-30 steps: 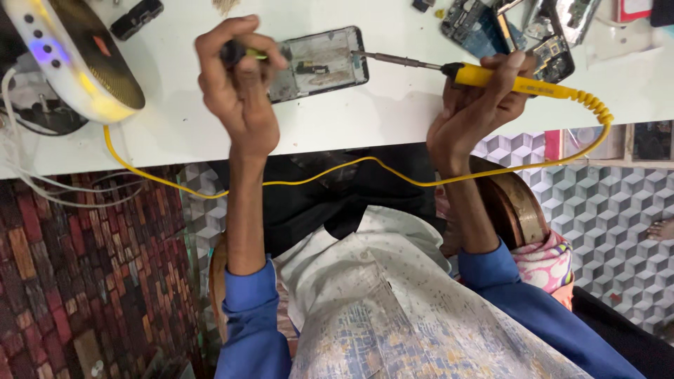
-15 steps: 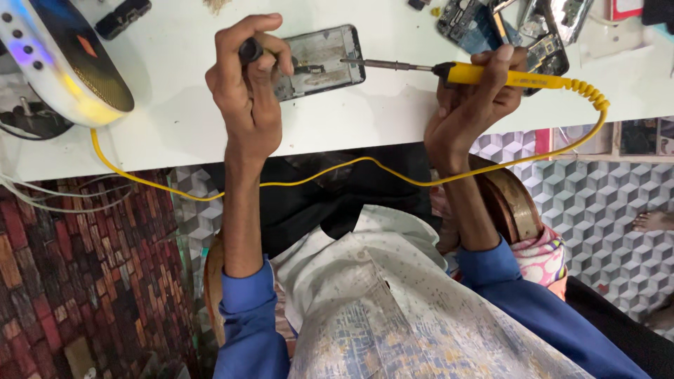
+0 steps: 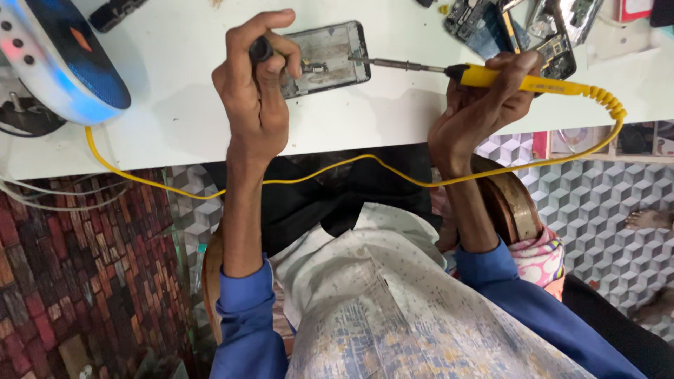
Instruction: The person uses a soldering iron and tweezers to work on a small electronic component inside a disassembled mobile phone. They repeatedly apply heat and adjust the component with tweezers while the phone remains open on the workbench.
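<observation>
An opened grey phone frame (image 3: 326, 56) lies on the white table (image 3: 393, 112). My left hand (image 3: 256, 84) rests over its left end, fingers pinched on a small dark tool (image 3: 260, 49). My right hand (image 3: 484, 105) grips a yellow soldering iron (image 3: 523, 81) whose metal tip (image 3: 372, 63) reaches the frame's right edge. A yellow cord (image 3: 337, 165) runs from the iron's coiled end, loops below the table edge and goes left.
A round white and blue lamp-like device (image 3: 60, 60) stands at the far left over grey cables (image 3: 42, 200). Opened phone parts (image 3: 512, 24) lie at the back right, and a dark handset (image 3: 116, 12) at the back left. The table's edge crosses my forearms.
The view has shifted a little. The iron's tip stays at the phone frame's right edge, and my left hand keeps its pinch over the frame's left end.
</observation>
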